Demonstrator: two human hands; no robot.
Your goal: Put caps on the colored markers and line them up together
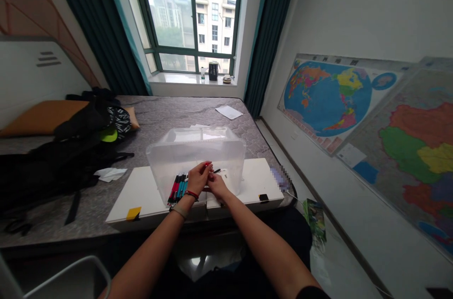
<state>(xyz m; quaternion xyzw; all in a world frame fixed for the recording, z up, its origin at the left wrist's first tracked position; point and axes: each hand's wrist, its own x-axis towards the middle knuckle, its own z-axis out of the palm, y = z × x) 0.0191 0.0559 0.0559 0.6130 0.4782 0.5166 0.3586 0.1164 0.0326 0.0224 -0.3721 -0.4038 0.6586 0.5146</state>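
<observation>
My left hand [198,178] and my right hand [216,184] meet over the front of the white boards, before a clear plastic bin [196,150]. The fingers of both are closed together around something small; a bit of red shows at the left fingertips, and what it belongs to is too small to name. Just left of my left hand lies a row of several pens [178,186], red, black and teal. A short black piece [217,171] shows beyond my fingertips, with tiny dark parts to its right.
White boards [136,190] lie on a grey mattress [159,112]. Dark clothes and a bag [81,134] are heaped at left, near a crumpled tissue [111,174]. A paper sheet [229,112] lies toward the window. Wall maps [327,96] hang at right.
</observation>
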